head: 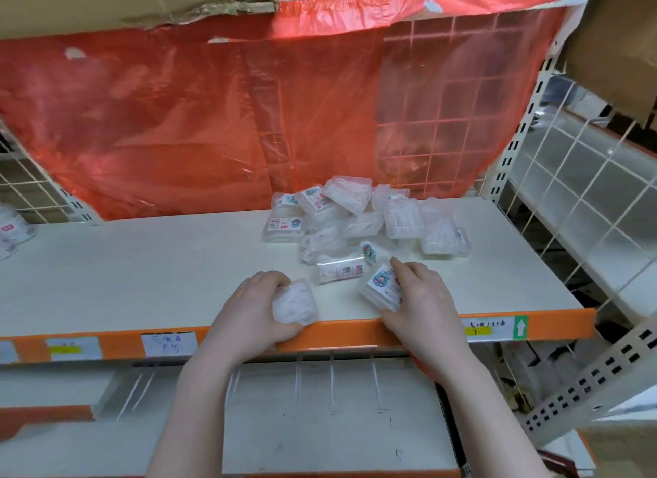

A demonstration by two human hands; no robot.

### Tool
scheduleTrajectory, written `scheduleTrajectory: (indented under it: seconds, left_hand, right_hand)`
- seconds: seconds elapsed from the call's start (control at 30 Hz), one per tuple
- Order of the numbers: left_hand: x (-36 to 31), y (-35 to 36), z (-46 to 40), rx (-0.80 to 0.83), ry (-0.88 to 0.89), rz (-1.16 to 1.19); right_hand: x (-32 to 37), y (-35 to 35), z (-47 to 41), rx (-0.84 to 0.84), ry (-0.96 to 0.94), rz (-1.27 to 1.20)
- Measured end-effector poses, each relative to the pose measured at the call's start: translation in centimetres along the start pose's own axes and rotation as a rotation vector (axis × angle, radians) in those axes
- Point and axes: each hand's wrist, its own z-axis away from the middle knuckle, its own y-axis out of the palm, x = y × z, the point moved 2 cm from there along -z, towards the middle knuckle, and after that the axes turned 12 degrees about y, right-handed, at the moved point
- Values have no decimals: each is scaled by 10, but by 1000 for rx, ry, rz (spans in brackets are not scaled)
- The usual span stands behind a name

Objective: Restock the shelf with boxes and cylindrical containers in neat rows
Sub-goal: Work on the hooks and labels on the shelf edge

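Down near the middle of the frame, my left hand [257, 308] holds a small clear box [294, 303] at the front edge of the white shelf [142, 278]. My right hand [419, 299] grips another box with a sticker [380, 288], just to the right, tipped up on one side. Both boxes lie with their long sides slanting toward the back. A messy pile of boxes [359, 221] sits farther back, above my right hand, so that hand is nearer to it. I think the two boxes need to go down flat, side by side, to start a neat row along the orange edge [337, 330].
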Motion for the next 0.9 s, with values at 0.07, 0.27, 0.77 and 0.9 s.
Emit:
scheduleTrajectory:
  seconds: [0.07, 0.27, 0.77, 0.9]
  left_hand:
    - [19, -13, 16, -26, -36, 11]
    - [86, -65, 86, -93, -101, 47]
    - [300, -238, 305, -240, -346, -46]
    - [352, -269, 337, -288, -404, -94]
  right_hand:
    - [24, 6, 3, -3, -41, -4]
    - [116, 42, 24, 2, -154, 11]
    - [417, 198, 110, 198, -423, -61]
    - [483, 233, 117, 250, -475, -73]
